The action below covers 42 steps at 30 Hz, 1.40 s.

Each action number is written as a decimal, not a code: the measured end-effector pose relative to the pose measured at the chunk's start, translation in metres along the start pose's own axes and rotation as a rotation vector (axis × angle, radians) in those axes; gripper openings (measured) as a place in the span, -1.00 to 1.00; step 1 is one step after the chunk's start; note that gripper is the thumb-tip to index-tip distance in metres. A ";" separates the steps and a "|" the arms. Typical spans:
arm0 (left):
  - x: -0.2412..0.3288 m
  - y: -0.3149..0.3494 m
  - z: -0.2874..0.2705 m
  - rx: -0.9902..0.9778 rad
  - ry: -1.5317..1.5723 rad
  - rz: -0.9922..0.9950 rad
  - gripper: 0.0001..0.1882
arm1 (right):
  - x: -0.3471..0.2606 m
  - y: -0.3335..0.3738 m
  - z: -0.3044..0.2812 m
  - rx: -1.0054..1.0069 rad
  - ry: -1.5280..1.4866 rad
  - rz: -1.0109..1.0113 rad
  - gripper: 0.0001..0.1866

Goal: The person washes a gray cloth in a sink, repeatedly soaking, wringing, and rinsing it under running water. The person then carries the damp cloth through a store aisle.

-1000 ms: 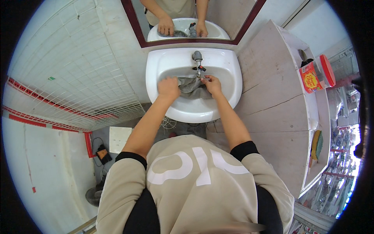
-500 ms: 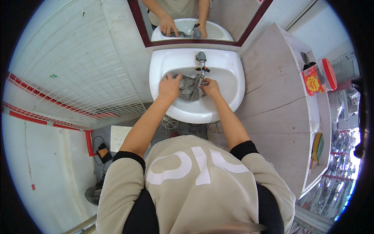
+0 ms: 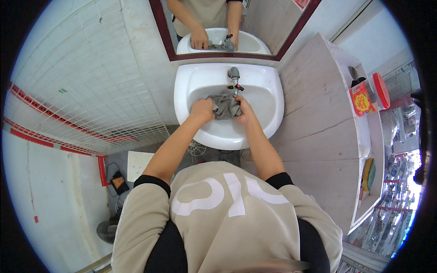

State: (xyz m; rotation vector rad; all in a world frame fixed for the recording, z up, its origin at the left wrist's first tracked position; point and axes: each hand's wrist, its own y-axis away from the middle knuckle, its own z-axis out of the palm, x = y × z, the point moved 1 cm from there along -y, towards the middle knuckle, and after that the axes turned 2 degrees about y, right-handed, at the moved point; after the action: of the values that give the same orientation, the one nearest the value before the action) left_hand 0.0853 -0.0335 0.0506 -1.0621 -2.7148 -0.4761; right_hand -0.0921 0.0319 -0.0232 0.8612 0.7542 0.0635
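Under the tap [image 3: 235, 82], inside the white sink [image 3: 217, 137], I have a grey cloth [image 3: 225, 106] bunched up between both grips. From where I sit, watching through the head camera, my left grip [image 3: 201, 110] is curled into a fist on the cloth's left edge, with its knuckles turned up toward me. My right grip [image 3: 245, 110] grasps the right edge, its thumb side close to the tap's outlet. The cloth is crumpled, with folds running across it, and I cannot tell whether its underside touches the bottom of the bowl. Both forearms reach up from a beige shirt [image 3: 268, 227] with black cuffs and large white shapes on the chest.

Behind the sink I see a mirror [image 3: 273, 27] in a dark red frame, showing the arms, the sink and the tap again. On my left, a white wire rack [image 3: 109, 113] runs along the wall; below it, on the floor, a black and orange box [image 3: 119, 183] lies near a pale flat panel [image 3: 139, 164]. On my right stands a pale wooden shelf unit [image 3: 318, 104]. It holds a clear jar with a red lid [image 3: 381, 91] and a red and yellow label, and, in the nearer compartment, a yellow and green sponge [image 3: 368, 174].
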 end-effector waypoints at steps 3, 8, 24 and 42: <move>-0.001 0.000 0.002 -0.010 0.284 -0.090 -0.53 | -0.001 0.014 0.011 -0.232 -0.328 -0.002 -0.58; -0.005 -0.008 0.022 0.053 1.146 -0.277 -0.68 | 0.000 0.022 0.013 -0.209 -0.326 0.014 -0.63; 0.066 -0.036 0.055 0.315 2.096 -0.592 -0.35 | 0.015 0.026 0.021 -0.075 -0.357 -0.022 -0.50; 0.082 -0.057 0.069 0.493 2.045 -0.621 -0.62 | 0.001 0.045 0.028 0.022 0.034 -0.367 -0.66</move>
State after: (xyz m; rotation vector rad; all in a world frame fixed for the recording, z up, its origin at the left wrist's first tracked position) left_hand -0.0172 0.0031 -0.0033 0.4642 -0.9801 -0.4467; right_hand -0.0628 0.0437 0.0198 0.7320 0.9355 -0.2571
